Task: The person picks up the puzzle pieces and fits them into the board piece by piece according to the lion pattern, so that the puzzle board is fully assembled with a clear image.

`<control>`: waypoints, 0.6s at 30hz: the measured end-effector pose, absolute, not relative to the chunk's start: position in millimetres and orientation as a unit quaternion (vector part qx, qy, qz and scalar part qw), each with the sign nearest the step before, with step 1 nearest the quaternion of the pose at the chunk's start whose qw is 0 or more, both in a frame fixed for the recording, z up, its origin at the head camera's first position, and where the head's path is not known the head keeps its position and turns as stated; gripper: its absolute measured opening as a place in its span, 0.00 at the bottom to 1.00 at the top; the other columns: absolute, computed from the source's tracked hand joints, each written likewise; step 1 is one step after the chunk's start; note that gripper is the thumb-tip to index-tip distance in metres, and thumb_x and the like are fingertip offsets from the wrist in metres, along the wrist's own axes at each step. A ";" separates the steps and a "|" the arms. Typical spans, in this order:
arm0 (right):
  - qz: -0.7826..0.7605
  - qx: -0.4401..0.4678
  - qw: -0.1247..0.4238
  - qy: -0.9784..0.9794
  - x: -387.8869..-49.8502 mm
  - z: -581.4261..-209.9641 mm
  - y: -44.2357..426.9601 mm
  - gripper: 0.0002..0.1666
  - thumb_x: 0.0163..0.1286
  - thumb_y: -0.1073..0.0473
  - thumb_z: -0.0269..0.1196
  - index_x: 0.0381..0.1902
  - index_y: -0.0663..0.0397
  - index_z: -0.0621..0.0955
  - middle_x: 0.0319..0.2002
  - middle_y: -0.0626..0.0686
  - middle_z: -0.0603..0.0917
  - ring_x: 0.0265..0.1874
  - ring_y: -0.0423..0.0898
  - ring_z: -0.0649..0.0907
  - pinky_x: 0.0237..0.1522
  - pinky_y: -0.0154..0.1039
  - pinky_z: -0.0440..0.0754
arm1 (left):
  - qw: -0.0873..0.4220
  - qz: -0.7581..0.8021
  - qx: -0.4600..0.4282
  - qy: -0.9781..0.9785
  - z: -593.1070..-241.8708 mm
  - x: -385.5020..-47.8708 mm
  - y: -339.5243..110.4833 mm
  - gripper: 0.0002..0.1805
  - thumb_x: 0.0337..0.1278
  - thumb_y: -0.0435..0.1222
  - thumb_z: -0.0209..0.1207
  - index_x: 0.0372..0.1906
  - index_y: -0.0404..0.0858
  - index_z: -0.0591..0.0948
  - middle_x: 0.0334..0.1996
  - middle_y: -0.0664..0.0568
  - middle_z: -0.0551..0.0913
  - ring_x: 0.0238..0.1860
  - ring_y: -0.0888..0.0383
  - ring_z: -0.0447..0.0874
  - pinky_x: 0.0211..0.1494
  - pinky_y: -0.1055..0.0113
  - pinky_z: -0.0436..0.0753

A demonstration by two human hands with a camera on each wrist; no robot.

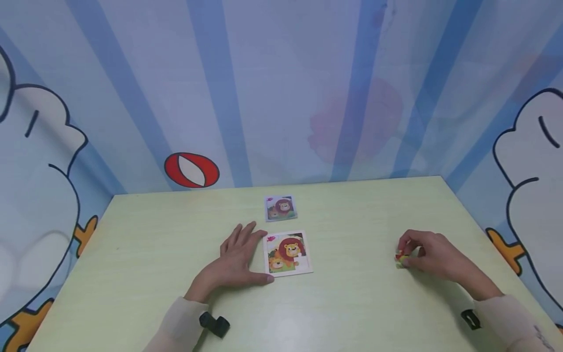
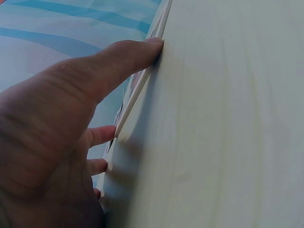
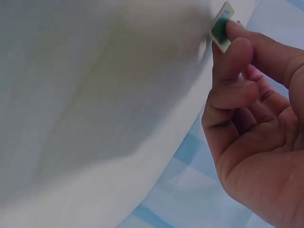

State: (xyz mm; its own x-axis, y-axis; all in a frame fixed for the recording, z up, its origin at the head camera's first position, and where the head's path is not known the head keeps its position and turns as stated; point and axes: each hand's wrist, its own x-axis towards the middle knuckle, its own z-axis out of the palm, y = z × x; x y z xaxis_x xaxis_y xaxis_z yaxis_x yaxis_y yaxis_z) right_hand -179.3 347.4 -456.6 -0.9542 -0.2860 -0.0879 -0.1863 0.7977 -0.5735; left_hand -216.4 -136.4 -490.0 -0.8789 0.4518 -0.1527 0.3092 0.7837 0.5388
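A white-framed lion jigsaw puzzle (image 1: 278,256) lies on the table with a bare white gap at its lower right. My left hand (image 1: 237,256) is spread along its left side, the thumb touching the lower left corner and the index finger the upper left corner. Off to the right, my right hand (image 1: 433,254) pinches a small puzzle piece (image 3: 222,29) between thumb and fingertips, low over the table. Green shows on the piece in the right wrist view; in the head view, fingers partly cover its colours.
Behind the puzzle lies a smaller lion picture card (image 1: 280,209). The pale yellow table (image 1: 343,303) meets printed blue cloth walls (image 1: 281,98) at the back and sides. Dark wrist-camera straps (image 1: 214,324) sit by both sleeves.
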 end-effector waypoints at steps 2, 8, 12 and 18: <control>-0.302 -0.130 0.087 0.941 -181.5 -453.8 343.5 0.09 0.69 0.65 0.72 0.43 0.50 0.83 0.38 0.48 0.90 0.23 0.35 0.79 0.26 0.34 0.78 | 0.140 0.258 0.204 0.934 -490.4 -216.3 -135.7 0.60 0.47 0.61 0.77 0.84 0.51 0.61 0.90 0.46 0.43 0.89 0.34 0.32 0.84 0.24 0.44; -0.339 -0.146 0.076 0.926 -191.3 -442.4 323.4 0.10 0.72 0.63 0.71 0.49 0.55 0.84 0.41 0.50 0.94 0.19 0.39 0.80 0.24 0.36 0.80 | 0.138 0.255 0.206 0.935 -489.3 -216.4 -135.7 0.60 0.48 0.60 0.77 0.84 0.50 0.61 0.90 0.44 0.44 0.89 0.33 0.33 0.84 0.23 0.45; -0.368 -0.151 0.085 0.913 -199.2 -438.0 306.6 0.14 0.72 0.60 0.72 0.53 0.57 0.84 0.43 0.51 0.95 0.21 0.41 0.82 0.25 0.36 0.81 | 0.140 0.257 0.204 0.934 -488.9 -216.4 -135.9 0.60 0.48 0.60 0.77 0.84 0.50 0.61 0.90 0.45 0.43 0.89 0.33 0.32 0.84 0.23 0.44; -0.408 -0.151 0.113 0.893 -211.2 -437.7 279.9 0.13 0.73 0.60 0.72 0.53 0.56 0.88 0.39 0.54 0.94 0.20 0.41 0.80 0.24 0.36 0.78 | 0.139 0.257 0.203 0.935 -489.8 -216.1 -135.2 0.60 0.48 0.60 0.77 0.84 0.50 0.61 0.90 0.45 0.43 0.89 0.34 0.32 0.84 0.23 0.44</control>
